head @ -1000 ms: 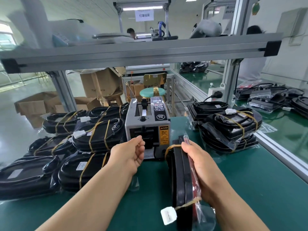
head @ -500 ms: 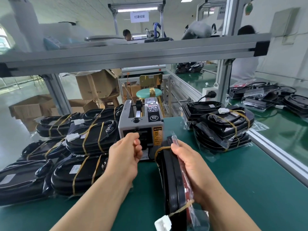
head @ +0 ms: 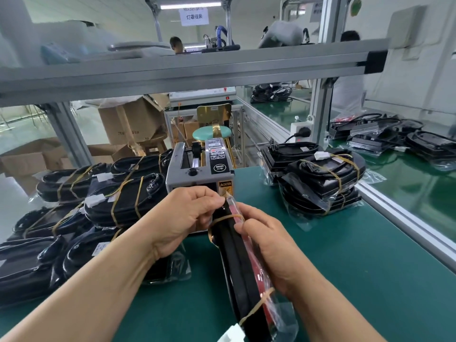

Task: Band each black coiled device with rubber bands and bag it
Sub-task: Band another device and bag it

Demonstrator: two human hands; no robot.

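Note:
A black coiled device (head: 243, 267) stands on edge on the green table (head: 370, 280), wrapped by two yellow rubber bands, with a clear bag and a red strip along its right side. My right hand (head: 274, 250) grips it from the right at mid-height. My left hand (head: 187, 215) pinches the top end of the bag and device just in front of the tape dispenser (head: 199, 169). A white connector (head: 233, 334) hangs at the device's lower end.
Banded and bagged black devices are piled at the left (head: 118, 193) and stacked at the right (head: 323, 183). An aluminium frame rail (head: 197, 70) crosses overhead. A raised table edge rail (head: 407, 218) runs along the right. People work in the background.
My left hand came away from the tape dispenser's front and moved right onto the top of the device. My right hand kept its grip while the device shifted slightly toward the centre.

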